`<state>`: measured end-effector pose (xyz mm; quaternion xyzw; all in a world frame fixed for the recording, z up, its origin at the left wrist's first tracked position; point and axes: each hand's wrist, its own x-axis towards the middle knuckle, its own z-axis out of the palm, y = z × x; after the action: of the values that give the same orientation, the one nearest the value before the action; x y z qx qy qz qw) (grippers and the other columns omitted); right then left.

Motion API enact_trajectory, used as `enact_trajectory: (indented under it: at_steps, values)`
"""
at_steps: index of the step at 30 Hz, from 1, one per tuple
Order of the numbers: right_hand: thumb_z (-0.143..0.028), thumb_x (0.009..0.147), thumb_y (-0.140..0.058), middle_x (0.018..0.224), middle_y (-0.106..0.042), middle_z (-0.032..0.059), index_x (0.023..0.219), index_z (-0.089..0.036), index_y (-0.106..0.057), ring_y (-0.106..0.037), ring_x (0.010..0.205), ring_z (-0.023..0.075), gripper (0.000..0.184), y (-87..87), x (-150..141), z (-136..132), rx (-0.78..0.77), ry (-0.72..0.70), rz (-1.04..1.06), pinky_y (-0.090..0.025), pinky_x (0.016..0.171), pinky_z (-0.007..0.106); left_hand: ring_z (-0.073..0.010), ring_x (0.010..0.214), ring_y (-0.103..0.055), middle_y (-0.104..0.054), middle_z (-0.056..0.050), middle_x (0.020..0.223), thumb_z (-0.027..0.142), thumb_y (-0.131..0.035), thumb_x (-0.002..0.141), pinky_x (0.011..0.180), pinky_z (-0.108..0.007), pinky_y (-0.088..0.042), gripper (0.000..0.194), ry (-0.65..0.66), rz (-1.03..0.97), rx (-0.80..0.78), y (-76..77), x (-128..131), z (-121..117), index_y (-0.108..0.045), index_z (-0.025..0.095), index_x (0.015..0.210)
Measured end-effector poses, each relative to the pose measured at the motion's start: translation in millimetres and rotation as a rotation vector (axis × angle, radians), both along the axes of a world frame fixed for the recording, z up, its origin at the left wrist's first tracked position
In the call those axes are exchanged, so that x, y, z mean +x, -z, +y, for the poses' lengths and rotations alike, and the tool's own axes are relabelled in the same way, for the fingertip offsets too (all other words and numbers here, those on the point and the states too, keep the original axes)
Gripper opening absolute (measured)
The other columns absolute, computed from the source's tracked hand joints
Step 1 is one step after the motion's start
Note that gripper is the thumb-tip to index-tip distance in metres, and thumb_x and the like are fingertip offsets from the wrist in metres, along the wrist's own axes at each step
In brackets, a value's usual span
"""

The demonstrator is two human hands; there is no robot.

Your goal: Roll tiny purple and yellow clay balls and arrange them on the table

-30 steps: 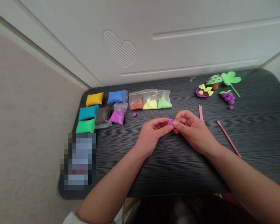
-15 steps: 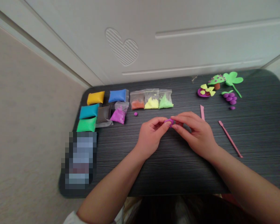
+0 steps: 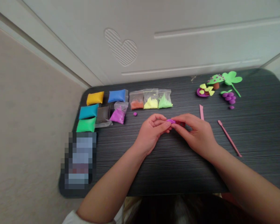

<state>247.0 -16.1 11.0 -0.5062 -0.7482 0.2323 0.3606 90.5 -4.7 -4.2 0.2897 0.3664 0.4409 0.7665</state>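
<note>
A small piece of purple modelling clay [image 3: 171, 121] is pinched between my two hands above the middle of the table. My left hand [image 3: 151, 132] grips its left side with thumb and fingers. From the right, the thumb and forefinger of my right hand [image 3: 196, 132] press on the same piece; the fingers partly hide its shape. To the left of my hands lies a tiny purple clay ball [image 3: 135, 114]. Just beyond my right hand is a flat pink modelling tool [image 3: 201, 112], its near end hidden, and a slim pink modelling stick [image 3: 230, 138] lies further right.
Packets of clay lie at the left, among them a yellow packet [image 3: 95, 98], a blue packet [image 3: 118, 96] and an opened purple bag [image 3: 119, 115]. A pixelated dark object [image 3: 80, 161] is at the left edge. Clay grapes [image 3: 229, 98], a mushroom [image 3: 216, 80] and a green flower [image 3: 232, 78] sit back right.
The purple clay piece has turned between my fingers and now lies flatter. My left hand has rolled slightly, its fingers spreading a little behind the thumb.
</note>
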Motion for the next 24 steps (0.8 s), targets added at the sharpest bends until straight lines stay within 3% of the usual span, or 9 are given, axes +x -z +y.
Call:
enact_trajectory:
  at_steps: [5,10,14,20,24]
  values:
    - [-0.027,0.081,-0.054,0.081,-0.064,-0.0013,0.086,-0.022,-0.063,-0.056,0.077,0.0102,0.011,-1.7,-2,0,-0.194,0.0,0.179,-0.043,0.071,0.024,-0.0051,0.061,-0.059,-0.066,0.002,0.066,0.016,-0.069,0.067,0.064,-0.017,-0.044,0.016,-0.03,0.062,0.037,1.8,0,0,-0.059,0.015,0.08]
    - [-0.031,0.08,-0.056,0.074,-0.06,-0.0034,0.082,-0.021,-0.062,-0.053,0.07,0.0075,0.012,0.4,-2,1,-0.519,-0.033,0.549,-0.041,0.067,0.022,-0.0057,0.06,-0.058,-0.067,0.002,0.065,0.015,-0.068,0.068,0.06,-0.018,-0.044,0.007,-0.038,0.018,0.048,0.7,2,-1,-0.064,0.016,0.073]
    - [-0.031,0.078,-0.059,0.07,-0.056,-0.0032,0.083,-0.02,-0.062,-0.049,0.065,0.0072,0.012,4.7,-4,1,-0.69,-0.069,0.823,-0.039,0.063,0.023,-0.0048,0.059,-0.055,-0.066,0.001,0.066,0.016,-0.067,0.069,0.061,-0.018,-0.043,0.006,-0.065,-0.01,0.04,2.1,4,-1,-0.067,0.016,0.074]
    - [-0.029,0.075,-0.063,0.068,-0.056,-0.0026,0.082,-0.018,-0.058,-0.05,0.063,0.0074,0.014,8.1,-8,2,-0.701,-0.072,0.873,-0.041,0.062,0.023,-0.0054,0.059,-0.053,-0.064,0.003,0.067,0.019,-0.067,0.07,0.061,-0.02,-0.041,0.007,-0.126,0.029,0.064,4.5,5,-2,-0.067,0.019,0.076]
    - [-0.025,0.072,-0.066,0.063,-0.057,-0.0053,0.081,-0.02,-0.05,-0.051,0.06,0.0065,0.018,11.7,-7,5,-0.655,-0.047,0.883,-0.041,0.057,0.021,-0.0069,0.066,-0.055,-0.068,0.0,0.076,0.022,-0.067,0.069,0.068,-0.023,-0.043,0.011,-0.074,0.053,0.053,2.4,3,-3,-0.07,0.019,0.08]
